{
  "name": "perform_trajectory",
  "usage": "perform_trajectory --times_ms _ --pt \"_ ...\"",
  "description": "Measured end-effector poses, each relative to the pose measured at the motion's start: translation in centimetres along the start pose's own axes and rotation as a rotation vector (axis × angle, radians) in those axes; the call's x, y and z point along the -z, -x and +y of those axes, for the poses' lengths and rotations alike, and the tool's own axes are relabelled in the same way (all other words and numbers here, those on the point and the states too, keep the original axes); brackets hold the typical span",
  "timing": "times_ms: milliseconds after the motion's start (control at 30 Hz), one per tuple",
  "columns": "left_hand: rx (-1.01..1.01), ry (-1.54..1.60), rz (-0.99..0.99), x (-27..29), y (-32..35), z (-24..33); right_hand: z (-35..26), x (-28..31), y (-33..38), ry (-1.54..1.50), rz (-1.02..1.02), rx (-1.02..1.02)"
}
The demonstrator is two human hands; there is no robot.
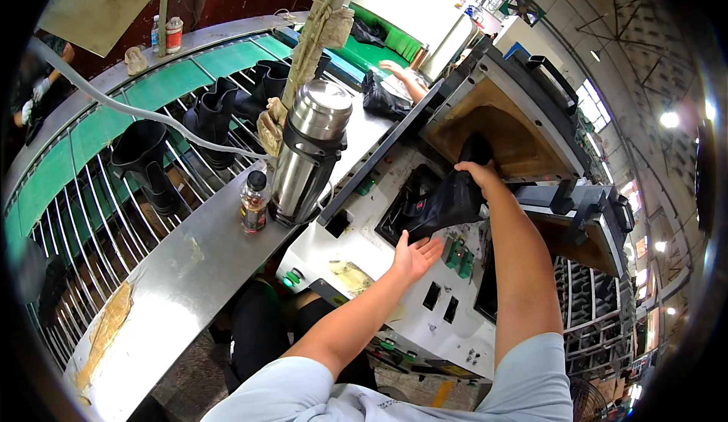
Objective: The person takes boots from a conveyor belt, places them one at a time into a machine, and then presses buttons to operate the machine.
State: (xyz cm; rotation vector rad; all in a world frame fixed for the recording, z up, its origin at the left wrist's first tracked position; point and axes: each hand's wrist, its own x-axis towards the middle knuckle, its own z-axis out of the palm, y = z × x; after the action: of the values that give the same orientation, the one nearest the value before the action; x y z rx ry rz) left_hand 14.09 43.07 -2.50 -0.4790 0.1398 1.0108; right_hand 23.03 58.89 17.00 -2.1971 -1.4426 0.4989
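At three o'clock in the head view, the right hand (481,176) clasps a black boot (447,203) (its fingers mostly hidden) over a white machine (425,332). Toward five o'clock, the left hand (416,258) is spread beside the boot; I cannot tell whether they touch. A brown-lined lid (497,112) stands raised at two, a steel flask (303,166) at ten.

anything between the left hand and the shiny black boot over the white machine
Nothing visible: the open left hand is close by the near end of the shiny black boot; contact is unclear. The right hand grips it.
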Motion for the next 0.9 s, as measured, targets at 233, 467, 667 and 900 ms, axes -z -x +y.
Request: perform_trajectory --times_ms 233,467,667,900 --pt "-0.729 -0.842 -0.111 6.8 16.8 7.5 3.0 -3.5 -1.6 -0.156 -0.173 -0.102" --pt "-1.597 -1.319 0.977 19.5 34.4 25.0 1.7 -6.8 -0.4 -0.160 -0.113 0.004" --pt "-1.583 -1.801 1.328 22.4 37.5 24.7 1.6 -5.8 -1.4 -0.058 -0.067 -0.043" --pt "-1.475 -2.002 1.542 20.5 37.0 23.3 -0.5 -1.7 -4.0 -0.037 -0.057 0.043"
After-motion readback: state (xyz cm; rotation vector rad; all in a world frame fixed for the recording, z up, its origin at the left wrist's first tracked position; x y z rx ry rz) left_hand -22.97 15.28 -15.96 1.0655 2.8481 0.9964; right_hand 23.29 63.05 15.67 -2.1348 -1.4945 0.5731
